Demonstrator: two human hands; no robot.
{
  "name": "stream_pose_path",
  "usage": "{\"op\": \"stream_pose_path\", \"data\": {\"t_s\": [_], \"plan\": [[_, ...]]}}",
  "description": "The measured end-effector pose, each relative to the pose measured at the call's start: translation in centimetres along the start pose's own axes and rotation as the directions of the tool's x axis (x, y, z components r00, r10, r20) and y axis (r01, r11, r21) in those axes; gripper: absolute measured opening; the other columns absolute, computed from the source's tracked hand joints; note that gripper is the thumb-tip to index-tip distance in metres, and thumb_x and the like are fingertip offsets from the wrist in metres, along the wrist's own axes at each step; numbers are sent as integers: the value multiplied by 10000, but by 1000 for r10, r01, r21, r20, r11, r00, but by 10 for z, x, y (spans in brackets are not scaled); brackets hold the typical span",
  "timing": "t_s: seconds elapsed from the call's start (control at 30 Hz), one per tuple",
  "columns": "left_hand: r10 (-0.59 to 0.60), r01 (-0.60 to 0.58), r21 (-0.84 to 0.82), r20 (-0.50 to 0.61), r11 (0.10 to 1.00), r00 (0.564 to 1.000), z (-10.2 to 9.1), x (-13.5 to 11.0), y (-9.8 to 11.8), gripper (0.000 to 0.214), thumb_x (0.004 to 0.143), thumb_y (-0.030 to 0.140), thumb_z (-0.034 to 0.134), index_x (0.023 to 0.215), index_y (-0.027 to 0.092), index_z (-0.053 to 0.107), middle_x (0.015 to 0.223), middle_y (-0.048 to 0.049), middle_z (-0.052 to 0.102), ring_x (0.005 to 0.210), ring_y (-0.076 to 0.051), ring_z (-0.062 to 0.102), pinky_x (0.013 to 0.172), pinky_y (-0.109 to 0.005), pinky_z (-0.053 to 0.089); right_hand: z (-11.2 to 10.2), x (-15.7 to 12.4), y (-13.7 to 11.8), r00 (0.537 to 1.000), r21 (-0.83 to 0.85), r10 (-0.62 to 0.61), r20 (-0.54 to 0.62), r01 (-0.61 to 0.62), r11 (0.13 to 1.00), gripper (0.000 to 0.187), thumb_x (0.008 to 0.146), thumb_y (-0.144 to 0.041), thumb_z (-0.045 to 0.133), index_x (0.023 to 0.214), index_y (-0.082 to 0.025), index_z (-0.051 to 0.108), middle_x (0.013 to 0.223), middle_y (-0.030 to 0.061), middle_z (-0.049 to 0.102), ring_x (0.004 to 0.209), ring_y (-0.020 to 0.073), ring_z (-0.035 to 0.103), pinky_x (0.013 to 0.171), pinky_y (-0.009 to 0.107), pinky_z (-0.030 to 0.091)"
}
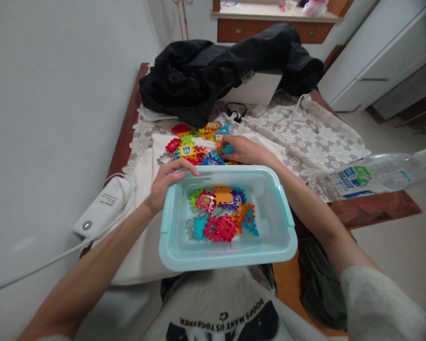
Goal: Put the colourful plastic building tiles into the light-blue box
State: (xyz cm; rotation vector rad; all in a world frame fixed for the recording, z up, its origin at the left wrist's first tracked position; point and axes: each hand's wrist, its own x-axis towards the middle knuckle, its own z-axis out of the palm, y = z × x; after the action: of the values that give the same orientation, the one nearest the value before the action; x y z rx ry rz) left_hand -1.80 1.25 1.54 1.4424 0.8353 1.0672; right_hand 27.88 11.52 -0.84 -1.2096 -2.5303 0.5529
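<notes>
The table (379, 208) spreads beneath and beyond all the fingers. A black garment (206, 71) lies heaped past them. Nearer the body, a pale blue tub (230, 262) has its far left corner gripped by the fingers of the left hand (163, 181). Just ahead of these fingers sits a pile of coloured pieces (186, 150); a smaller cluster (225, 227) lies inside the tub. Beside the pile, the right hand (243, 148) has its fingers closed on a teal piece (228, 149).

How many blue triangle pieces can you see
2 that I can make out: one blue triangle in the bin, another at the far edge of the pile. The blue piece in the right hand is too covered to judge; others may be hidden.
</notes>
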Motion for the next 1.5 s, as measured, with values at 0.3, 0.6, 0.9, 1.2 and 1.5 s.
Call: {"op": "stream_pose_path", "data": {"t_s": [0.3,0.6,0.9,1.2,1.5], "plan": [[1,-1,13,-4,1000,1000,1,0,0,211,807,342,685,832,183,823,829,-76,726,836,-241,634,758,-344,492,-7,1,4,1000,-10,7,-9,-7,1000,413,1013,-526,672,1275,-208,707,1255,135,784,1120,339,715,965,446,540],[15,-15,-1,2,1000,1000,0,0,-1,211,800,332,687,833,177,826,845,-69,746,824,-226,625,769,-330,481,-16,-2,15,994,129,-53,92,41,991,463,954,-428,696,1354,-194,691,1320,132,764,1074,308,708,984,444,549],[26,-26,12,12,1000,1000,0,1,-1,213,807,328,681,831,176,829,857,-67,754,832,-224,623,773,-329,475,-11,4,20,992,582,-16,-129,88,809,535,875,-514,803,1323,-257,665,1259,67,749,1114,289,706,1000,464,606],[32,-32,16,12,999,999,-1,1,-1,214,811,330,679,830,178,828,869,-74,760,853,-234,634,792,-341,481,-42,-6,-27,933,740,83,-351,222,634,610,848,-604,866,1318,-286,643,1197,39,709,1073,232,708,902,363,648],[29,-28,-29,32,999,999,-1,1,-4,197,832,317,687,864,192,835,908,-61,788,910,-231,667,831,-324,481,-66,-40,-97,945,468,-326,-3,290,835,414,939,-450,837,1279,-233,741,1135,37,763,903,162,690,815,293,561]]}}
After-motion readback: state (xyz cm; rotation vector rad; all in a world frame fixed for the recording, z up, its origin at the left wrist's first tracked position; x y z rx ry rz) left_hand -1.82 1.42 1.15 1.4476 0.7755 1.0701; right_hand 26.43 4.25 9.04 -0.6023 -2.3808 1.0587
